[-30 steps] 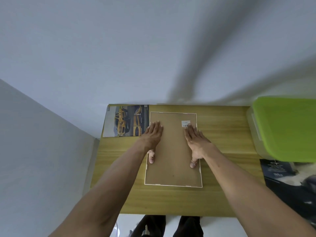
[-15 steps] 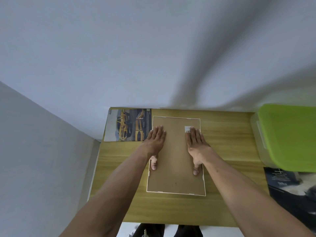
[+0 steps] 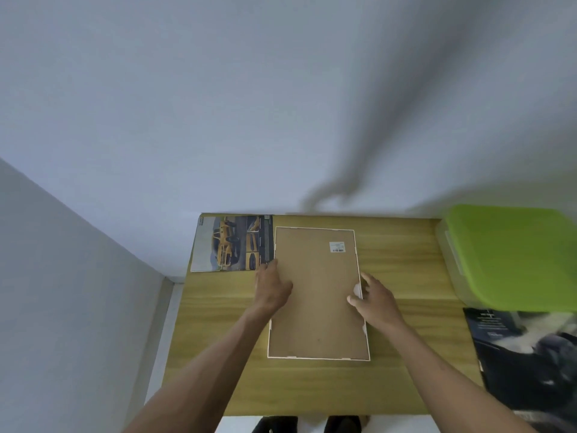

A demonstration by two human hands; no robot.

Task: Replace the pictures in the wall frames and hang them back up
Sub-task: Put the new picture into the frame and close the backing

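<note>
- The left hand [image 3: 273, 287] lies at the left edge of the frame [image 3: 315, 301], fingers bent; I cannot tell if its grip is closed on the edge.
- The right hand [image 3: 374, 300] pinches a small white tab [image 3: 357, 289] on the frame's right edge.
- The frame lies face down, brown back up, on the table [image 3: 402, 276].
- A car picture [image 3: 229, 243] lies just left of the frame.
- A box with a green lid [image 3: 515, 254] sits on the right.
</note>
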